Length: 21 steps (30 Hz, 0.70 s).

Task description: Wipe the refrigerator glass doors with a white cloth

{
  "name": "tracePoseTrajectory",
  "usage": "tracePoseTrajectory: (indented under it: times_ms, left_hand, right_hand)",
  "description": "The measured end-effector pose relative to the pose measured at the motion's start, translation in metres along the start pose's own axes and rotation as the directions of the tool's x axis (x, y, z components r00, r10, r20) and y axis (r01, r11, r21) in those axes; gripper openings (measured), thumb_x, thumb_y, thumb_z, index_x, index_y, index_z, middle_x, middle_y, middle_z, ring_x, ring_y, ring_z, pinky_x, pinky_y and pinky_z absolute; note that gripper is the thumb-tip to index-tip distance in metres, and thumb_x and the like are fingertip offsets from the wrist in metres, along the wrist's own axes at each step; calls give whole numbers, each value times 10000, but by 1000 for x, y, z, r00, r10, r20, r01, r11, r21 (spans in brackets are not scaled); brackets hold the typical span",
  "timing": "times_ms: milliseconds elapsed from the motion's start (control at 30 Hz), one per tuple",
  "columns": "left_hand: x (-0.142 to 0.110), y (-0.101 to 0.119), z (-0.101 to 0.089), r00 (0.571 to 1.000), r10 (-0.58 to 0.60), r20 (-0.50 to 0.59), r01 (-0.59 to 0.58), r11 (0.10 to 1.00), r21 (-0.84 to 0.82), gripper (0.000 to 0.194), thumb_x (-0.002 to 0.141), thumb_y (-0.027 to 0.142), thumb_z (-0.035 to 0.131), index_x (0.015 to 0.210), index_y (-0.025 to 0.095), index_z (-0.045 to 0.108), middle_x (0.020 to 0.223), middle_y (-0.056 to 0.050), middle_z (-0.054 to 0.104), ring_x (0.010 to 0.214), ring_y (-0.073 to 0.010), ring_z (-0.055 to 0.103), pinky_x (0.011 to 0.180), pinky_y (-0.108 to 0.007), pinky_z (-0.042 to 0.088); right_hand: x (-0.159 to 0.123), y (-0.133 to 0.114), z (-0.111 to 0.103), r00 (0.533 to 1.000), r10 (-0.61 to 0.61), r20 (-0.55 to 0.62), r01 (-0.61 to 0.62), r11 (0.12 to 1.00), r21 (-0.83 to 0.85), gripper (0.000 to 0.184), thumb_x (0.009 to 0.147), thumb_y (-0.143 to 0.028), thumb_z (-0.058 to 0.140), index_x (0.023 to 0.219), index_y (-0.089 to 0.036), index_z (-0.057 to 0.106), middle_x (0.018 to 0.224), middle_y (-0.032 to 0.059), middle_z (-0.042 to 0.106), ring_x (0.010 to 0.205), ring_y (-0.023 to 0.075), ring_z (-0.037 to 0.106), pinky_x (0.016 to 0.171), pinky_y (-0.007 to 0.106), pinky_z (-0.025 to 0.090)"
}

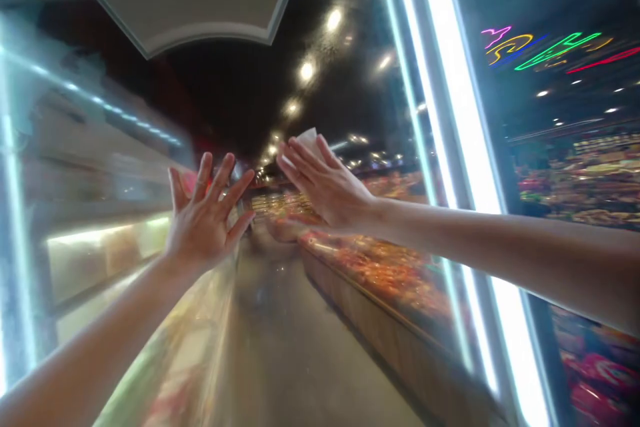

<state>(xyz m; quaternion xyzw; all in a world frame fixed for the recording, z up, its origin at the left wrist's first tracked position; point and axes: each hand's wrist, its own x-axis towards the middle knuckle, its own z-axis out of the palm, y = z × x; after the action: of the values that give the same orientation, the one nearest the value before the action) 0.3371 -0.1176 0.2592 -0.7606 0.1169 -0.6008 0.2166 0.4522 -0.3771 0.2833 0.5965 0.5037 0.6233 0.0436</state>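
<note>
My left hand [205,213] is raised ahead of me with its back toward me, fingers spread apart and nothing visible in it. A little higher and to the right, my right hand [330,187] reaches forward with its fingers stretched and close together. A thin white piece of tissue or cloth [309,139] sticks out beyond its fingers, and the rest of it is hidden under the hand. Both hands appear to be up at a glass pane between bright light strips, though whether they touch it I cannot tell.
White light tubes [463,80] run down the right side, with another light strip [17,247] at the left. Past the hands, an aisle floor [280,340] lies between lit shelves [100,260] and a long produce stand [385,273]. A pale panel [200,0] hangs above.
</note>
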Motion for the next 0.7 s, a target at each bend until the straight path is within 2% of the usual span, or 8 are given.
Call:
tracePoseTrajectory:
  times_ms: [100,167,267,333,433,500,600,700]
  left_hand:
    - [1,4,0,1000,16,10,-16,1000,-1,642,1037,531,415,1635,344,278,1747,-86,209,1636,-361,75,1253,-782,12]
    - [-3,1,-2,999,46,22,-46,999,4,648,1034,535,423,1636,344,276,1742,-88,227,1633,-362,91,1253,-784,12]
    - [-25,-18,-8,997,62,34,-63,998,13,661,1032,518,447,1642,386,229,1736,-79,244,1627,-364,119,1242,-797,-14]
    - [-46,-36,-14,997,63,34,-63,998,21,685,1028,495,470,1646,408,188,1739,-70,234,1626,-360,126,1244,-790,-33]
    - [-75,-62,-23,997,60,43,-61,997,43,705,1022,466,491,1649,416,171,1741,-62,230,1625,-352,138,1263,-754,-58]
    - [-87,-71,-27,998,44,48,-46,997,54,696,1020,463,491,1647,412,195,1741,-56,230,1625,-352,135,1273,-732,-79]
    - [-94,-70,-29,998,-14,64,11,999,52,655,1021,477,480,1633,415,256,1752,-26,193,1629,-359,99,1273,-713,-125]
    - [-95,-59,-28,990,-133,47,131,991,33,609,1035,471,443,1622,406,295,1760,-19,169,1634,-359,52,1268,-740,-104]
  right_hand:
    - [9,-10,5,993,-112,36,111,993,34,965,1006,-710,398,1666,-51,152,1734,192,217,1638,313,126,1340,618,70]
    - [15,-9,6,999,-39,16,39,999,23,941,1027,-682,364,1665,-30,132,1736,213,192,1639,325,106,1337,620,81]
    - [21,-14,9,995,95,-23,-95,995,0,955,1030,-679,340,1651,20,141,1737,246,138,1638,358,54,1334,627,76]
    - [22,-29,14,1000,-7,14,7,1000,20,982,1010,-705,368,1650,11,162,1739,229,144,1641,341,50,1342,607,54]
    - [29,-53,19,976,-205,80,200,978,64,974,989,-715,428,1645,-22,229,1737,191,190,1638,313,120,1357,550,34]
    - [39,-62,21,984,-163,70,160,986,56,961,1001,-709,408,1646,-21,225,1737,192,187,1634,318,140,1357,549,43]
    - [53,-77,27,1000,-15,14,15,1000,21,975,1015,-710,357,1646,13,182,1736,224,160,1634,351,113,1345,595,65]
    - [58,-100,34,993,-121,9,121,992,34,976,1007,-723,369,1640,2,209,1732,215,196,1632,342,133,1344,588,23]
